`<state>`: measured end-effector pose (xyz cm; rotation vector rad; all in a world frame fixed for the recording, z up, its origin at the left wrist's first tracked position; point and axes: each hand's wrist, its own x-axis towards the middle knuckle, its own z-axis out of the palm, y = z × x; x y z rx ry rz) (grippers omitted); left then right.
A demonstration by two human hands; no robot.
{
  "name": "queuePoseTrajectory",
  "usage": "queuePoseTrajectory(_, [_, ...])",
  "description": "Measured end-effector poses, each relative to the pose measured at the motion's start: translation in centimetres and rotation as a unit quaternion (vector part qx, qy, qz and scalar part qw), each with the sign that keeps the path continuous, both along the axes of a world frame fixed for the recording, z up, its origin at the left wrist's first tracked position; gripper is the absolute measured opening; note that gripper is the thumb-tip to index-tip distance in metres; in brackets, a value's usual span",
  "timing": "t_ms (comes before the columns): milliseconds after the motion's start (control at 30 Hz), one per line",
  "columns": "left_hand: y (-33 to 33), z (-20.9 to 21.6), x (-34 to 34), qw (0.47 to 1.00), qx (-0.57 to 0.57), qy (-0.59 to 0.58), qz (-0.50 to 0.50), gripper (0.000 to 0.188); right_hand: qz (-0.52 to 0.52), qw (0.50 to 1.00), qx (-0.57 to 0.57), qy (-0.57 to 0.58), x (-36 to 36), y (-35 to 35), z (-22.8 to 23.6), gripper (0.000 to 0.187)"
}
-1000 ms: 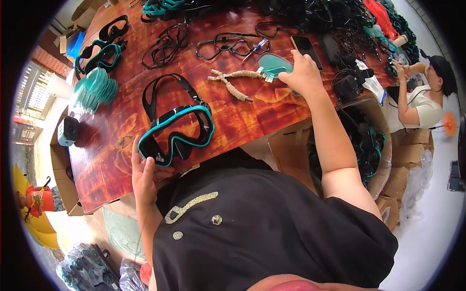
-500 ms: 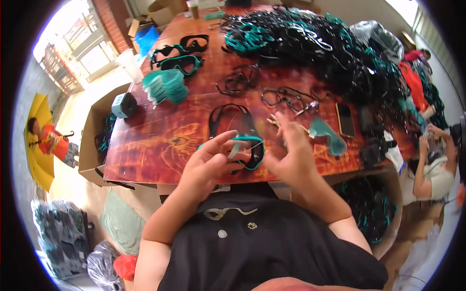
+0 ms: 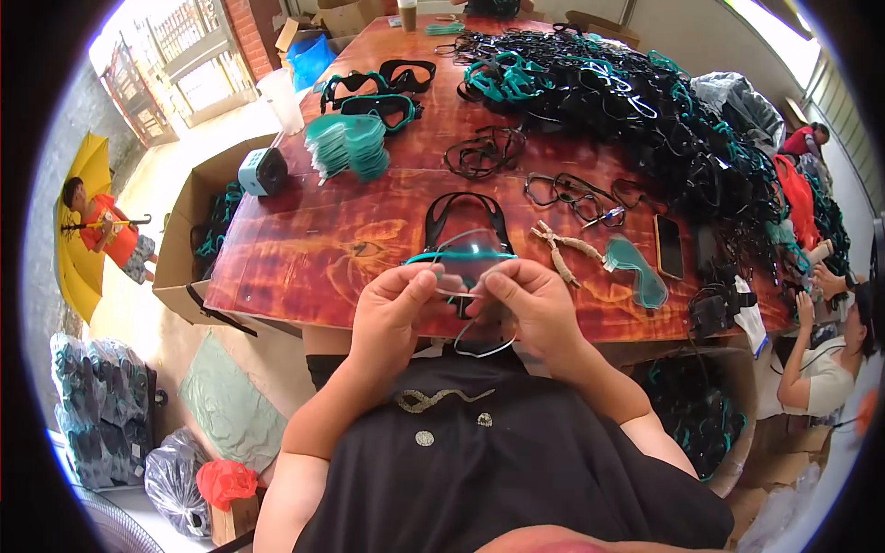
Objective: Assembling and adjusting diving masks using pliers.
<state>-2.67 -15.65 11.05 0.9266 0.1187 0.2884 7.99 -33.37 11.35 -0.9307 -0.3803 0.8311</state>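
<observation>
My left hand (image 3: 392, 304) and my right hand (image 3: 530, 300) face each other at the table's near edge. Thumbs and fingers of both pinch a clear, curved lens (image 3: 475, 247) between them. Behind it lies a diving mask (image 3: 467, 205) with a black body and a teal rim, partly covered by the lens and my fingers. A thin pale loop (image 3: 487, 354) hangs below my hands; what it joins is hidden. Right of my right hand rest pliers (image 3: 564, 253) with wrapped handles and a teal lens-shaped sheet (image 3: 636, 272).
Stacked teal lenses (image 3: 350, 146), several masks (image 3: 383, 92) and a blue-black device (image 3: 263, 172) occupy the left. Black cords (image 3: 484, 152), a phone (image 3: 668, 247) and a large heap of black and teal straps (image 3: 645, 120) lie beyond and right. A co-worker (image 3: 820, 359) sits at right.
My hands were apart, the left over the mask and the right raised by the pliers. Now they have come together, both gripping the clear lens. The view has shifted slightly.
</observation>
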Motion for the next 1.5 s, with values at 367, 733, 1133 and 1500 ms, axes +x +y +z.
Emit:
queuePoseTrajectory(367, [-1.1,-0.2,1.0,0.977,-0.151,-0.088,-0.125,0.029,-0.081,0.996,-0.031,-0.021,-0.2,-0.7,1.0,0.015])
queuePoseTrajectory(733, [0.8,-0.5,0.1,0.984,-0.075,-0.040,-0.155,0.026,-0.035,0.996,-0.078,-0.028,-1.0,-0.7,2.1,0.017])
queuePoseTrajectory(1133, [2.3,0.8,0.2,0.990,0.042,0.031,-0.131,0.058,-0.006,0.996,-0.085,-0.013,-0.3,-0.5,1.4,0.016])
queuePoseTrajectory(1500, [6.5,6.1,2.5,0.736,0.665,-0.096,-0.088,0.073,0.077,0.992,-0.088,0.037,0.7,0.3,1.0,0.018])
